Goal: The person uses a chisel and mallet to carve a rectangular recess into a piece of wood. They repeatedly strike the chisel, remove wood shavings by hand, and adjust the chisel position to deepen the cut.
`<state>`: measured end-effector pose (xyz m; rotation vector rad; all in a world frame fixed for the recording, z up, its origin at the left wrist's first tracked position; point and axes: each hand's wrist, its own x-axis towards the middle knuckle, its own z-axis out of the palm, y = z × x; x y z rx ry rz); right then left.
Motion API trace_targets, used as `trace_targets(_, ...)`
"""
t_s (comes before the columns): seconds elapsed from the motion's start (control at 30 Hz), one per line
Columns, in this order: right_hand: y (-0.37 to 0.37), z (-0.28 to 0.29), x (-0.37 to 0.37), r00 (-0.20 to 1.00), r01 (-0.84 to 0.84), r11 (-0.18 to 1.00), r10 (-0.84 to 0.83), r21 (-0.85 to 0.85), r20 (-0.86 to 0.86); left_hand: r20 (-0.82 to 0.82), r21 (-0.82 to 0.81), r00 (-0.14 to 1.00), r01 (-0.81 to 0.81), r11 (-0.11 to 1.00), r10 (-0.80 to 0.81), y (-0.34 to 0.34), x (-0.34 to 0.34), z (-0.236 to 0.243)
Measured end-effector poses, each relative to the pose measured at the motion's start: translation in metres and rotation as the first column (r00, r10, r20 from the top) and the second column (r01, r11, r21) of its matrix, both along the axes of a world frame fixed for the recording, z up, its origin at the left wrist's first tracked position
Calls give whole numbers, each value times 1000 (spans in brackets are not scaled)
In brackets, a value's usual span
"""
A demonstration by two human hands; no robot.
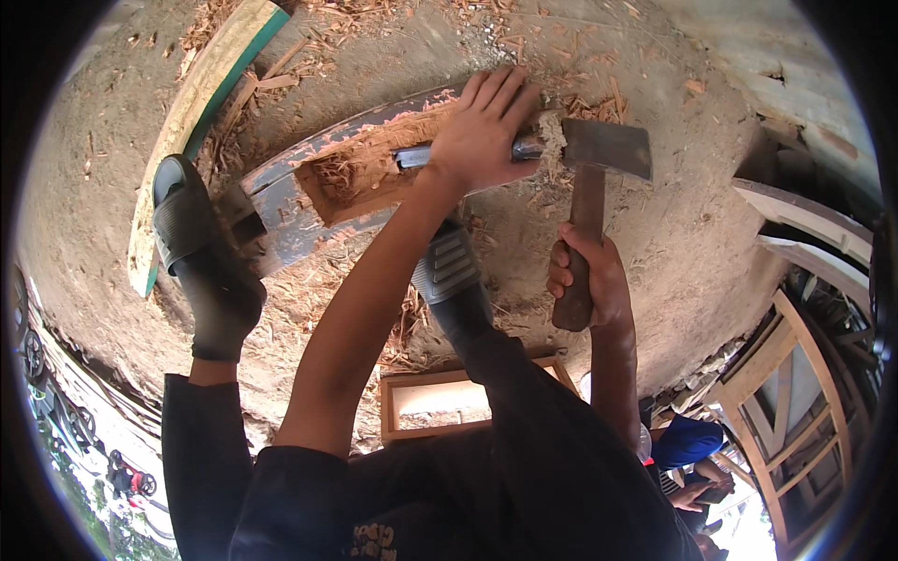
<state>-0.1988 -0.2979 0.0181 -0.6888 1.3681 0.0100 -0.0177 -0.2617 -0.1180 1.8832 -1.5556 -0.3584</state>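
Note:
My left hand (482,126) lies over a chisel (412,157), holding it between palm, thumb and fingers. Its dark metal blade points left into a long recess cut in a grey-faced wooden beam (279,217). Beyond my thumb, the chisel's butt end (552,140) looks pale and frayed. My right hand (591,280) is closed round the wooden handle of a hammer (587,201). The broad, dark hammer head (617,148) is right beside that butt end; whether they touch I cannot tell. Wood chips (351,178) fill part of the recess.
My sandalled left foot (201,234) and right foot (449,266) are by the beam. A green-edged board (201,103) lies at far left. Near me is a wooden frame (388,407). Wooden frames (786,402) lean at right, with another person (692,444) nearby. Shavings litter the ground.

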Motion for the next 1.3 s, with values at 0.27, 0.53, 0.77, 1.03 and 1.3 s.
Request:
trace_targets(0.27,-44,26,-32,967,254,949,-242,-187,86,10,11,999,-42,999,42,3,-1,0)
trace_targets(0.53,4,-15,-8,1000,6,984,-6,-176,1,-3,-5,998,-63,998,63,1,5,3)
trace_targets(0.77,-5,-1,-36,996,88,996,-88,7,-21,8,23,1000,-6,1000,6,5,8,8)
trace_targets(1.03,-86,5,-33,924,362,824,-379,-436,51,-17,6,999,-35,999,35,8,4,4)
trace_targets(1.3,10,-12,-20,992,-122,992,122,-3,-37,-26,10,999,-30,999,31,10,8,5)
